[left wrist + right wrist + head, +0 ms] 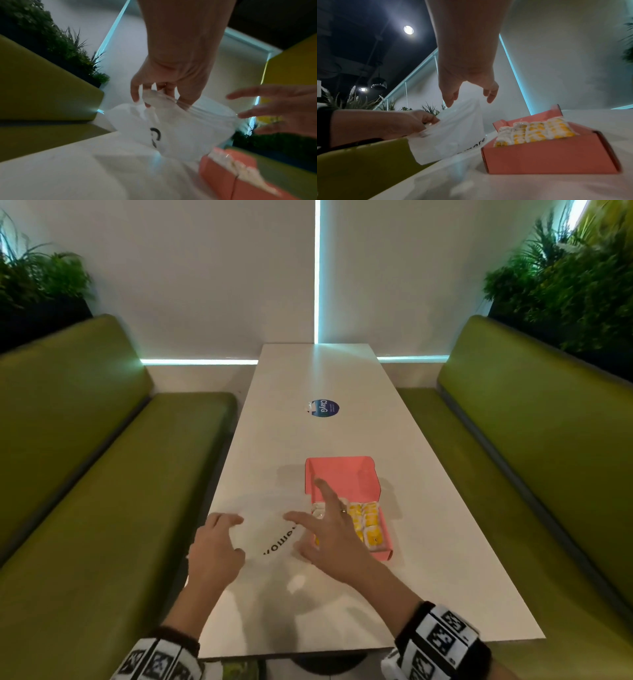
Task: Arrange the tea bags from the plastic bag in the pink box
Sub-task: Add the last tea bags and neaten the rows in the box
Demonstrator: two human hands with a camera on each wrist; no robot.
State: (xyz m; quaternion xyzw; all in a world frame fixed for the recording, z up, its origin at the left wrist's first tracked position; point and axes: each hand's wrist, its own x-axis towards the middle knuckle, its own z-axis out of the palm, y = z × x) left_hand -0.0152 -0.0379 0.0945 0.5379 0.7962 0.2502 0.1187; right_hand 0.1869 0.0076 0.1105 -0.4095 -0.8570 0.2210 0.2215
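My left hand (214, 546) pinches the rim of the white plastic bag (270, 529), fingers curled over the crumpled edge; in the left wrist view the thumb and fingertips (135, 94) close on the film and lift it off the table. My right hand (330, 537) is spread wide, fingers straight and apart, holding nothing; it hangs above the gap between bag and pink box (342, 477), partly over the box's near left corner. Whether its fingertips brush the bag I cannot tell.

The bag stands just left of the box, touching or nearly touching its left wall, with black lettering on its side. The box lies on the white table (445, 559), right of centre, its long axis running away from me along the table's length. Its lid is open, folded back at the far end. The near half holds rows of yellow-and-white tea bags (368, 522), packed upright side by side, their rows crossing the box's width.

Open tabletop extends beyond the box to a round blue sticker (323, 408) and onward to the far wall. Green benches (85, 474) flank both long table edges; the near edge lies below my wrists.
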